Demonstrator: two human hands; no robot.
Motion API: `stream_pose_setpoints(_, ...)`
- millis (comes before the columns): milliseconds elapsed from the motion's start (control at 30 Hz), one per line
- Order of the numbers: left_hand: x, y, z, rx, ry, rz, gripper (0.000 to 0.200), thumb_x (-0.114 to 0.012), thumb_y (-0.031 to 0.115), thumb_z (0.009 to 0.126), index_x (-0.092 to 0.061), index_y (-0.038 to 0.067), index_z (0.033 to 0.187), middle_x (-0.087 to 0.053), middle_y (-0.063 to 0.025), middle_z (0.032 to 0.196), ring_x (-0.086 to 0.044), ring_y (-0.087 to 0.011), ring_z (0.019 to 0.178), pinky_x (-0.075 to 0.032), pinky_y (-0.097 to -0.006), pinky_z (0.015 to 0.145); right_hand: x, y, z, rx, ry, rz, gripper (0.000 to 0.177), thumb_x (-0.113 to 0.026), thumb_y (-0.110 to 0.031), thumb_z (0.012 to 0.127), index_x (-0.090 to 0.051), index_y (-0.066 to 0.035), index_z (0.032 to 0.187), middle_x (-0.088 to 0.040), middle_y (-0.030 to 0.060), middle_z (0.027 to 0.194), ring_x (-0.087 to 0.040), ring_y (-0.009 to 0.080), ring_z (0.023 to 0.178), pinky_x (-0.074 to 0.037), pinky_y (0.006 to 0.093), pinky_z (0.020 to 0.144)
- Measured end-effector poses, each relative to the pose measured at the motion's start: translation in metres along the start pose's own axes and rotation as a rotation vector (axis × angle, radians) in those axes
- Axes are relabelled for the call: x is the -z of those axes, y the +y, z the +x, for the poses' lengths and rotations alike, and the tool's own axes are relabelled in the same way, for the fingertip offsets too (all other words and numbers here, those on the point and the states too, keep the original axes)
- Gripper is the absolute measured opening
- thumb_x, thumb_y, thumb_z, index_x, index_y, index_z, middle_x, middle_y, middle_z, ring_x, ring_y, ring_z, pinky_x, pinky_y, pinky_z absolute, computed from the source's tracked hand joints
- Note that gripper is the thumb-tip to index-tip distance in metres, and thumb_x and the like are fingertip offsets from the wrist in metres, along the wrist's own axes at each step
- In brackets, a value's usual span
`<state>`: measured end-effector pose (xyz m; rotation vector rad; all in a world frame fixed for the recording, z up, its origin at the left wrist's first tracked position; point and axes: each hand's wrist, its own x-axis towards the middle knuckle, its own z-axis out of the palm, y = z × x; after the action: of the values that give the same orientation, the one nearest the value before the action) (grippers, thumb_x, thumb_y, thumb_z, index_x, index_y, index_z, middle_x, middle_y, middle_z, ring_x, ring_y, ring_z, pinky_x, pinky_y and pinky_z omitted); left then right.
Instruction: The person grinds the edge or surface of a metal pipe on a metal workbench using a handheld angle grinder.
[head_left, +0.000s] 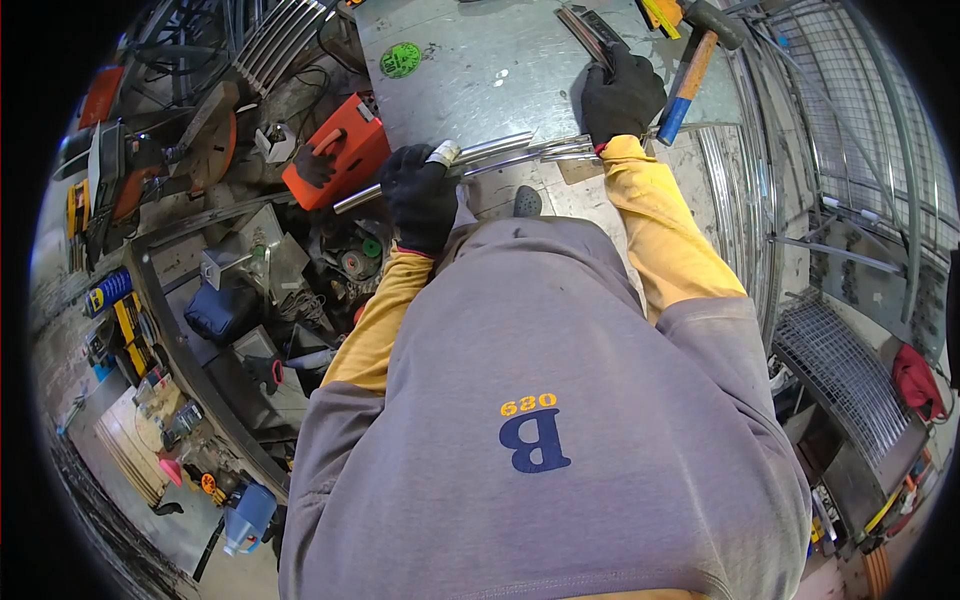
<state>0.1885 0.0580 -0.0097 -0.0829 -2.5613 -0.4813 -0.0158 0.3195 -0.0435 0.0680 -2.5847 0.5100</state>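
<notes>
My left hand [418,198], in a black glove with a whitish patch at the thumb, is closed around a shiny metal tube [358,200]. The tube runs across the near edge of the metal-topped table [480,80]. A second shiny length of metal [565,148] lies alongside, reaching toward my right wrist. My right hand [622,98], also black-gloved, is farther forward over the tabletop. Its fingers are closed on a dark, flat, square-like tool [600,30] with a brownish strip beside it. Close by on the right lies a hammer [692,80] with a wood-and-blue handle.
A yellow tool [662,15] lies at the table's far edge, and a green round sticker [400,60] marks its top. An orange-red case [345,150] stands left of the table. Cluttered bins [250,270] fill the left; long metal profiles [735,200] and wire mesh [845,370] occupy the right.
</notes>
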Motion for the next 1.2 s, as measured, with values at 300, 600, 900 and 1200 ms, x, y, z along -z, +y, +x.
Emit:
stream_pose_setpoints(300,-0.0003,-0.0013,-0.0023,0.031,-0.026,-0.005,0.036,-0.089,0.019,0.079,-0.086,0.013,0.115,-0.075,-0.0072,0.108,-0.07,-0.0318,0.105,-0.051,-0.0475,0.096,0.0033,-0.002,0.0002,0.001,0.005,-0.022,0.034,-0.077,-0.038,0.093,-0.079,-0.021,0.122,-0.075,0.0115,0.108,-0.072,0.0394,0.1,-0.054,0.0555,0.089)
stream_pose_setpoints(600,-0.0021,-0.0034,-0.0042,0.028,-0.017,-0.02,0.038,-0.09,0.019,0.077,-0.086,0.013,0.115,-0.075,-0.0074,0.109,-0.07,-0.0316,0.106,-0.051,-0.048,0.097,0.0061,-0.0024,0.0011,0.008,0.012,-0.025,0.037,-0.078,-0.037,0.094,-0.082,-0.021,0.127,-0.077,0.0146,0.105,-0.074,0.0405,0.098,-0.056,0.0541,0.087)
stream_pose_setpoints(900,0.0005,-0.0008,-0.0007,0.013,-0.013,-0.001,0.037,-0.09,0.017,0.076,-0.086,0.012,0.113,-0.074,-0.0069,0.105,-0.07,-0.0311,0.103,-0.051,-0.047,0.094,0.0055,-0.0016,0.0008,0.019,0.017,-0.021,0.037,-0.079,-0.037,0.094,-0.082,-0.02,0.126,-0.077,0.0144,0.104,-0.074,0.04,0.097,-0.056,0.0536,0.086)
stream_pose_setpoints(1200,0.0045,0.0014,0.0018,0.01,-0.023,-0.001,0.035,-0.087,0.012,0.08,-0.085,0.01,0.114,-0.075,-0.0102,0.102,-0.071,-0.0335,0.098,-0.054,-0.0469,0.089,0.0065,-0.0035,0.0027,-0.004,-0.016,-0.057,0.036,-0.078,-0.038,0.095,-0.082,-0.022,0.127,-0.077,0.0145,0.104,-0.074,0.0402,0.098,-0.056,0.0537,0.087)
